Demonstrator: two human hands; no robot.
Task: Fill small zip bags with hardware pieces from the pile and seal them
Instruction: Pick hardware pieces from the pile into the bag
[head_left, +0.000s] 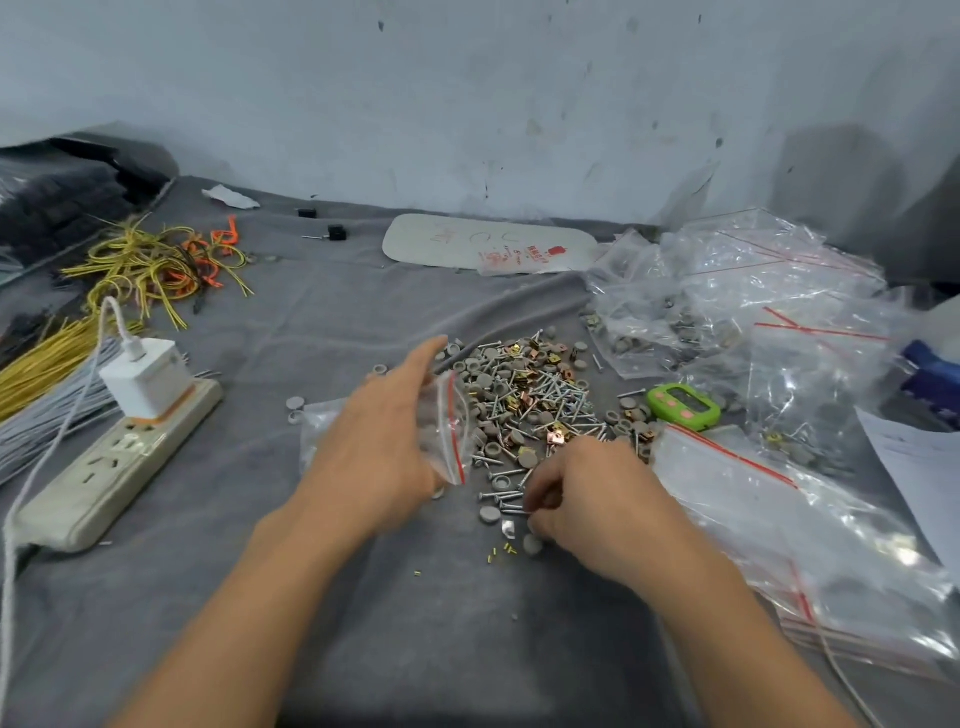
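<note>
Two hands worked over one desk. Left hand (384, 441) held one small zip bag (451, 431), clear soft plastic with a red seal strip, mouth turned toward the pile; a few grey round pieces showed inside. Right hand (587, 499) was down at the pile's near edge, fingers curled narrow over loose screws and a grey cap; could not tell if a piece was actually pinched.

One pile (524, 405) lay just beyond both hands, on the grey cloth (260, 597) covering the desk. Three kinds in it: grey round flat caps, thin silver screws, folded copper-coloured metal clips. Too many to count. A few tiny yellow bits lay near the right hand.

One green timer (683, 408), rounded plastic with three pink buttons, sat just right of the pile. Flat zip bags (779, 519), glossy with red strips, lay stacked at right; crumpled large clear bags (727, 312) behind them held more hardware.

One cream power strip (119, 462) lay at left with one white charger (145, 376) plugged in. Tangled yellow wires (156, 265) lay beyond it. One white rounded card (488, 244) lay by the wall.
</note>
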